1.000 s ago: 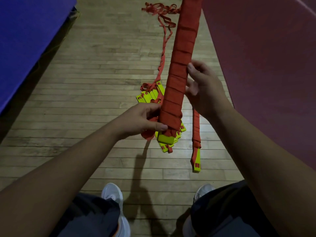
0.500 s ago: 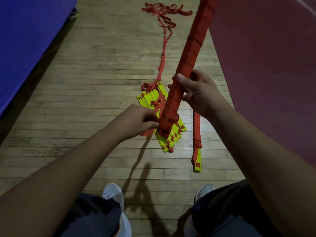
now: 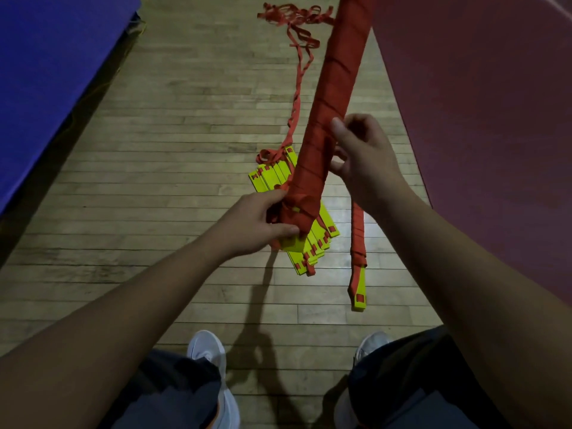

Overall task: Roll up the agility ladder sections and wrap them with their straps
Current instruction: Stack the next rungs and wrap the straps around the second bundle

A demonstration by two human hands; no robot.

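I hold a long ladder bundle wound in red strap, tilted up and away to the right. My left hand grips its lower end, where a yellow rung tip shows and the strap end bunches. My right hand holds the bundle higher up, thumb on the front and fingers behind. On the floor below lies a fanned stack of yellow rungs with a loose red strap trailing off to a tangle at the far end. A second strap-wrapped bundle lies to the right of it.
A blue mat borders the wooden floor on the left and a dark red mat on the right. My two white shoes stand at the bottom, just short of the rungs.
The bundle has swung slightly, its top leaning right. My right hand shifted from a full grasp to thumb in front. My left hand stays at the lower end.
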